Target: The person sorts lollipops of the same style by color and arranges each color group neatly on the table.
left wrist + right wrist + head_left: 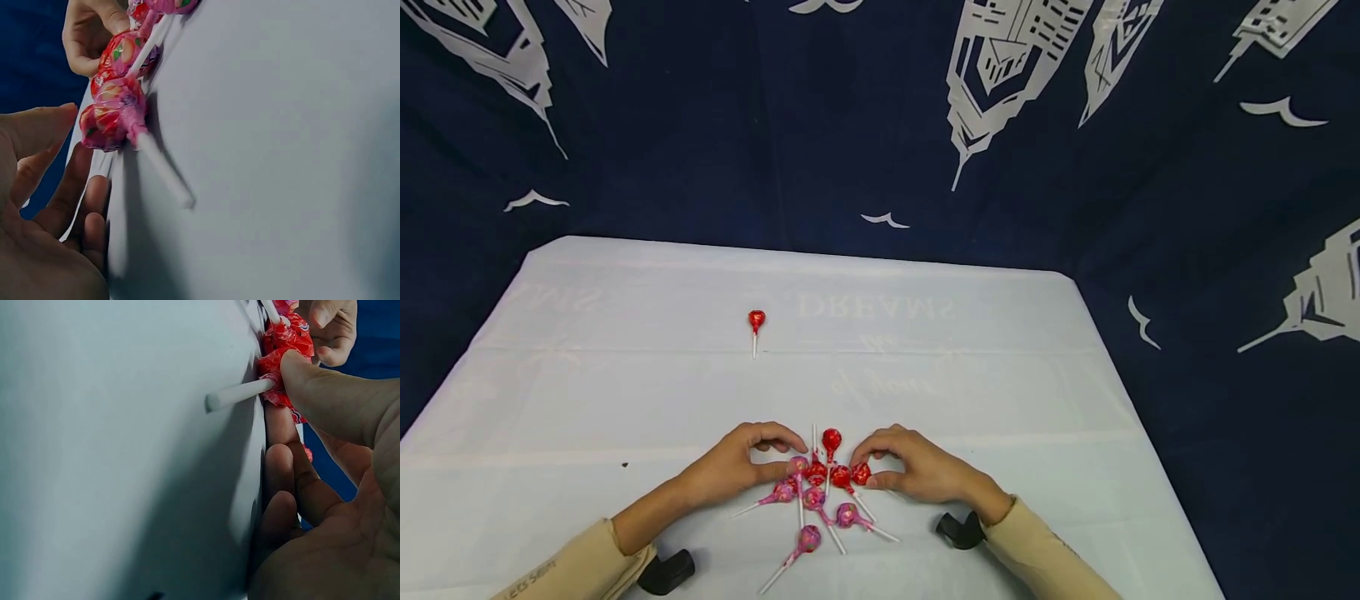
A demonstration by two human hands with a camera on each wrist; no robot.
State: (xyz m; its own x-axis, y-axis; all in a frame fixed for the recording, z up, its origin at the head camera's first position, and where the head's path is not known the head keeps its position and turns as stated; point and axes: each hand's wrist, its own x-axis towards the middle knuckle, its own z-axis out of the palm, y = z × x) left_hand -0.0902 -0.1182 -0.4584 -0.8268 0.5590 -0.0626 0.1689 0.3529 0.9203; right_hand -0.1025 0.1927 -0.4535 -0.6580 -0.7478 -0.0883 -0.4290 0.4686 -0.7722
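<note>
Low in the middle of the head view, both hands sit on the white tablecloth [625,392] around a bunch of lollipops [820,492]. The left hand [741,462] has bent fingers at the left edge of the bunch, with its thumb by a pink lollipop [798,464]; I cannot tell if it grips one. The right hand [917,471] has bent fingers too, and pinches a red lollipop [861,473] at the right edge. One more red lollipop, the lone one [756,320], lies well apart, up the cloth toward the upper left.

Over in the left wrist view, the left hand [44,206] fills the lower left, its fingers loosely bent and not closed on anything. Just beside them is a red wrapped candy with a white stick [164,171].

Up close in the right wrist view, the right hand [331,487] has its thumb pressed on the red lollipop [275,365], fingers curled under.
</note>
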